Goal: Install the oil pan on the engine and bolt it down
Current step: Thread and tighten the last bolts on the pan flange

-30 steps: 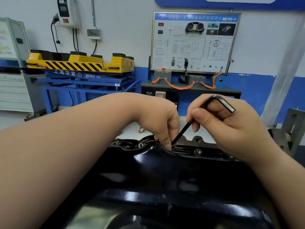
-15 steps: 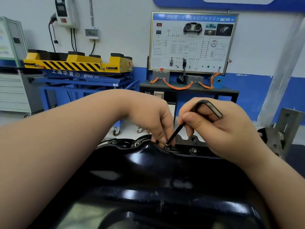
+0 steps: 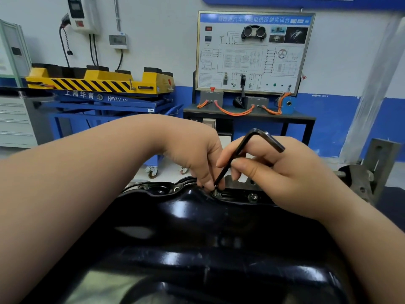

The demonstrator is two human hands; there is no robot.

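At the far left edge stands a gray cabinet (image 3: 13, 123) with drawers. Next to it, in the upper left of the frame, a yellow lift (image 3: 98, 81) with black stripes sits on a blue cart (image 3: 105, 104). A white box (image 3: 82, 12) hangs on the wall above it.

The left arm comes in from the left edge and goes across to the middle. The left hand (image 3: 197, 159) points down, with its fingers bent. Its fingertips pinch the low end of the black key (image 3: 269, 139), right at a bolt (image 3: 215, 192).

The oil pan (image 3: 197, 227) is big, black and shiny. It fills the bottom half of the frame, under both arms. The bolt is on the pan's far rim, in the middle of the frame. The key leans up and to the right from the bolt. A second bolt (image 3: 253, 196) sits on the same rim, just to the right.

Up on the wall behind is a board (image 3: 252, 51) with drawings, above a dark table with orange wires.

The right hand (image 3: 285, 178) pinches the key's long part between thumb and first finger. The key's short bent end sticks out above this hand. At the right edge stands a gray metal bracket (image 3: 377, 165).
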